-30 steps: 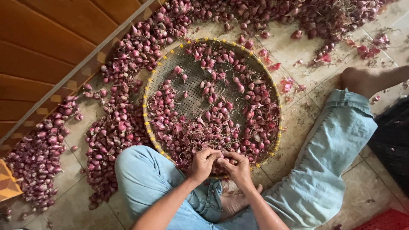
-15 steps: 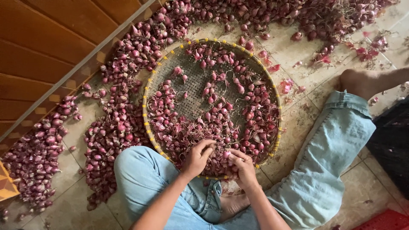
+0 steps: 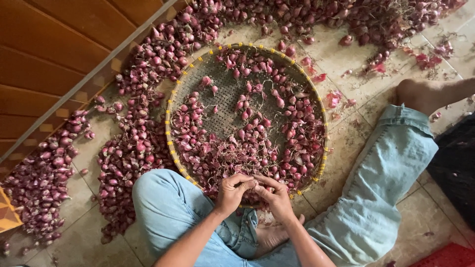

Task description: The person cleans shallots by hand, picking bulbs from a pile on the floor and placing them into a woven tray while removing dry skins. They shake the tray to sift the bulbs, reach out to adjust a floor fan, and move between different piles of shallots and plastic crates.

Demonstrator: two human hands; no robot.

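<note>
Purple-red shallots (image 3: pixel 247 148) fill a round woven tray (image 3: pixel 173 106) at the centre of the frame, with more heaped on the tiled floor (image 3: pixel 346 148) to the left and along the top. At the tray's near rim, lower centre, the left hand (image 3: pixel 232 193) and right hand (image 3: pixel 274 195) meet, fingers pinched together on a small shallot (image 3: pixel 254 183) between them. Legs in light blue jeans (image 3: pixel 376 198) flank the tray.

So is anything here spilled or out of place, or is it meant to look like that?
The mess is loose papery red skins scattered over the floor tiles right of the round woven tray. Shallots also lie heaped on the bare floor around the tray. Both hands, left and right, meet at its near rim.
</note>
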